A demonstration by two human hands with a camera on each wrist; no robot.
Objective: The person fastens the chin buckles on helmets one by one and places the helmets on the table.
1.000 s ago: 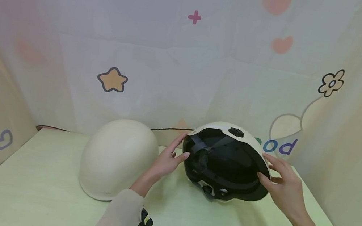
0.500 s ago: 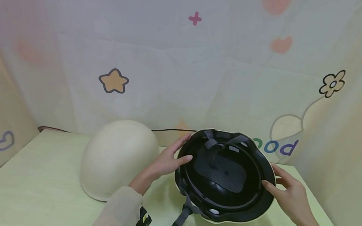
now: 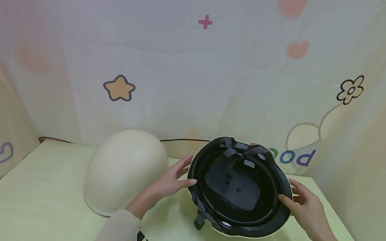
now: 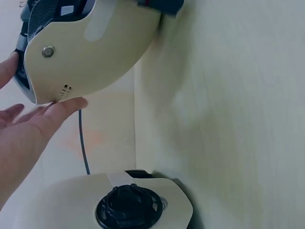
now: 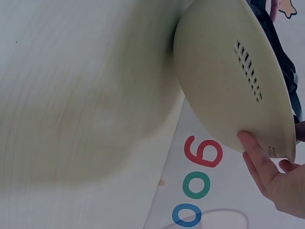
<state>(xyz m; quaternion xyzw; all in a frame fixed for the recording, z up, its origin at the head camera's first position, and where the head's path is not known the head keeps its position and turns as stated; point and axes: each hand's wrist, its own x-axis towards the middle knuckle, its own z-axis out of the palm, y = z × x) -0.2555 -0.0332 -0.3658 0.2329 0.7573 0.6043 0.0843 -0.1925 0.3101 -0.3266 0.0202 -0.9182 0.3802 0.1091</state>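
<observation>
We pinch the rim of the upturned helmet (image 3: 233, 184) from both sides: the left hand (image 3: 166, 182) at its left edge, the right hand (image 3: 308, 211) at its right edge. Each thumb lies over the inner edge; the fingers lie along the outer shell. We judge that this two-point hold balances the wide shell and fixes its tilt.

The upturned helmet is right of centre, over the surface (image 3: 39, 191), with its dark interior facing us. We cannot tell whether the shell touches the surface. The tilt leaves the mesh lining (image 3: 232, 196) and a white label (image 3: 249, 163) exposed. A strap (image 3: 200, 219) hangs at the lower left, its end apparently unfastened.

To the left, a second helmet (image 3: 127, 168) rests dome-up; seated this way, it probably needs no support. It carries a dark round fitting (image 4: 128, 207). Behind, a cable (image 3: 184, 139) runs against the printed curtain (image 3: 169, 75).
</observation>
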